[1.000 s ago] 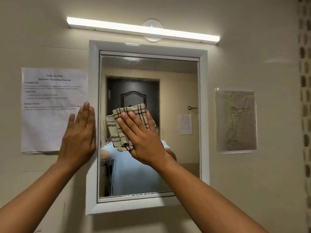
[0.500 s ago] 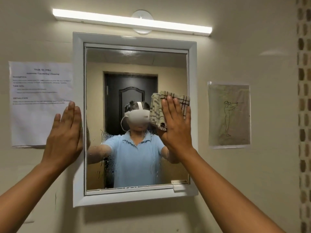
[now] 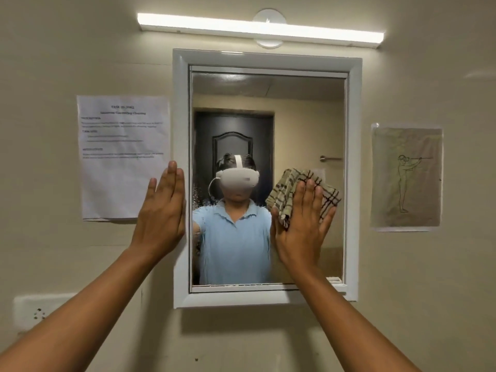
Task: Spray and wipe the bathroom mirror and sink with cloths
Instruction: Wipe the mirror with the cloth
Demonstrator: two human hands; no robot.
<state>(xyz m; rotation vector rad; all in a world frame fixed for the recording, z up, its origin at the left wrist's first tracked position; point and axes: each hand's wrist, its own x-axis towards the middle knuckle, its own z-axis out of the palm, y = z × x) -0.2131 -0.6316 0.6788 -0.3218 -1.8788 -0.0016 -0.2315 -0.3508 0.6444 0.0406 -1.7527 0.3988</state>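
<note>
The cloth (image 3: 303,193) is a soft, light, checked rag, bunched into a loose wad; it looks limp enough to slide or unfold unless pressed flat, so the sensible hold is a broad palm over its middle with the fingers spread across the folds, not a pinch at one corner. It lies on the glass of the mirror (image 3: 268,87), toward 3 o'clock of the pane, under the right hand (image 3: 302,229). That hand's fingers (image 3: 308,194) are straight and close together, pressing the wad against the glass; cloth shows past the fingertips at 12 o'clock and out to 10 and 2 o'clock, while the palm sits below it at 6 o'clock. The left hand (image 3: 161,213) is flat and holds nothing, its fingers together, laid on the wall and the frame's left edge at 9 o'clock. Droplets cling to the glass near the left side, so the pane is likely slick. The sink is out of view.
</note>
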